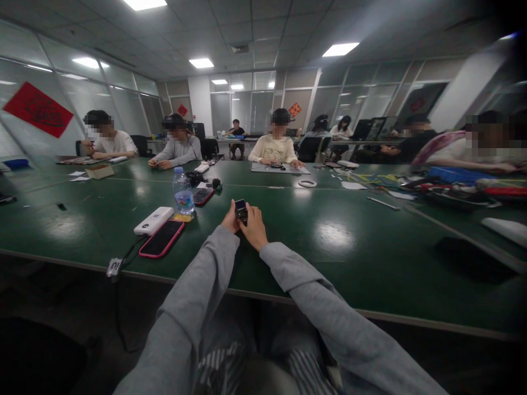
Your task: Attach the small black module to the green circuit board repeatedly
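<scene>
Both of my hands meet over the green table, a short way in from its near edge. Between them is a small dark boxy object (241, 206) with a flat, screen-like upper face in a light frame. My left hand (230, 220) closes round its left side. From the right, my right hand (256, 227) wraps its fingers over the object's lower right part. The fingers hide much of the object, and its exact kind is too small to make out. To the left of my hands stands a clear water bottle (183, 193) with a blue cap.
A pink-cased phone (162, 239) and a white power bank (153, 221) with a black cable lie left on the green table (288, 274). Behind the bottle lies another phone (203, 196). Rightward are a white ring (307, 184), a blue tray (461, 175) and tools. Several people sit around.
</scene>
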A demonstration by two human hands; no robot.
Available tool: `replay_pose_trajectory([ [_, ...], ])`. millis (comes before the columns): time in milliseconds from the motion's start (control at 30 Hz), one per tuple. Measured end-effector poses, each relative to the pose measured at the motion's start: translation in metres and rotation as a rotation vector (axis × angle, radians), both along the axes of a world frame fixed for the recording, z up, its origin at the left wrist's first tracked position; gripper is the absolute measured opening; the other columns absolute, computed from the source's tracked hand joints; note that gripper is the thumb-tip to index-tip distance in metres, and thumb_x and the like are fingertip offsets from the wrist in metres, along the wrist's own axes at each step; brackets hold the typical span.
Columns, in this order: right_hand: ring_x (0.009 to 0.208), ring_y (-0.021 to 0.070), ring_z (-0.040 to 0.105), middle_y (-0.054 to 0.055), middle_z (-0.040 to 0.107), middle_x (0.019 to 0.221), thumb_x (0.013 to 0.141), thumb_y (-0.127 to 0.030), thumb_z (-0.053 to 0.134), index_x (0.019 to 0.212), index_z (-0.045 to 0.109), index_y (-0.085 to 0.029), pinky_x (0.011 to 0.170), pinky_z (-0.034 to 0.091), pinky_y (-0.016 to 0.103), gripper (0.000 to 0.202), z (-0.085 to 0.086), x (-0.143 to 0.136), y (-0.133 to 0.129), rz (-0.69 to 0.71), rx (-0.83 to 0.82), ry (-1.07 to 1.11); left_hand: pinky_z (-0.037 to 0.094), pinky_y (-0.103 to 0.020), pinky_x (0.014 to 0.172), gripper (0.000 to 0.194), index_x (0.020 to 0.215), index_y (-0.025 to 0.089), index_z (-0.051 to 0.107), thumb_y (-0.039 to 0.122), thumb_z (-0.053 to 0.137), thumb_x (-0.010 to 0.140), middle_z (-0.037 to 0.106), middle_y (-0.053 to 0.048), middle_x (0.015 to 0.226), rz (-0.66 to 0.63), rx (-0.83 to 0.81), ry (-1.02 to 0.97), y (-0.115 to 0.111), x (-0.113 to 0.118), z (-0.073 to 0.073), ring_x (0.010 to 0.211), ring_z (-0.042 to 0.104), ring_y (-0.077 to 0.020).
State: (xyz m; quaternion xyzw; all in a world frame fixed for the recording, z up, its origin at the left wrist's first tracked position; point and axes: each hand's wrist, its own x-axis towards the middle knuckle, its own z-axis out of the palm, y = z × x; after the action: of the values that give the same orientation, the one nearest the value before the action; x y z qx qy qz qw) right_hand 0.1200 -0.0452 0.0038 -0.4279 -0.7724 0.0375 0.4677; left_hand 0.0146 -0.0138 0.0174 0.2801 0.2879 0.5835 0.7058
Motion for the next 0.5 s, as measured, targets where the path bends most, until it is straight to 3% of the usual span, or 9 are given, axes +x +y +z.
replay_pose_trajectory([
  [133, 0.107, 0.0233, 0.046, 0.013, 0.045, 0.114, 0.079, -0.028, 0.053, 0.135, 0.039, -0.015, 0.094, 0.042, 0.039, 0.059, 0.001, 0.004, 0.009, 0.030, -0.109, 0.146, 0.049, -0.028, 0.066, 0.057, 0.094, 0.015, 0.061, 0.065, 0.037, 0.081, 0.064, -0.008, 0.078, -0.029, -0.003, 0.027, -0.004, -0.002, 0.004, 0.073, 0.062, -0.0173],
  [267, 0.101, 0.0193, 0.051, 0.010, 0.053, 0.108, 0.071, -0.028, 0.060, 0.120, 0.052, -0.013, 0.095, 0.040, 0.035, 0.052, 0.009, 0.009, 0.020, 0.162, -0.271, 0.527, 0.048, -0.026, 0.060, 0.049, 0.099, 0.019, 0.058, 0.062, 0.044, 0.080, 0.062, -0.004, 0.078, 0.047, -0.032, 0.110, -0.005, -0.004, 0.007, 0.067, 0.060, -0.0139],
  [400, 0.077, 0.0141, 0.056, 0.004, 0.059, 0.083, 0.075, -0.026, 0.051, 0.091, 0.057, -0.013, 0.076, 0.049, 0.029, 0.021, 0.021, 0.016, 0.023, 0.412, -0.730, 1.061, 0.048, -0.025, 0.059, 0.044, 0.100, 0.019, 0.056, 0.058, 0.049, 0.080, 0.061, -0.003, 0.080, 0.028, 0.024, 0.112, -0.006, -0.005, 0.008, 0.065, 0.060, -0.0121],
  [500, 0.073, 0.0146, 0.057, 0.004, 0.060, 0.076, 0.079, -0.022, 0.042, 0.084, 0.054, -0.014, 0.067, 0.052, 0.028, 0.016, 0.029, 0.023, 0.020, 0.560, -1.056, 1.313, 0.047, -0.023, 0.056, 0.036, 0.097, 0.018, 0.056, 0.050, 0.055, 0.080, 0.058, -0.001, 0.073, -0.026, 0.069, 0.095, -0.008, -0.005, 0.008, 0.057, 0.056, -0.0092],
])
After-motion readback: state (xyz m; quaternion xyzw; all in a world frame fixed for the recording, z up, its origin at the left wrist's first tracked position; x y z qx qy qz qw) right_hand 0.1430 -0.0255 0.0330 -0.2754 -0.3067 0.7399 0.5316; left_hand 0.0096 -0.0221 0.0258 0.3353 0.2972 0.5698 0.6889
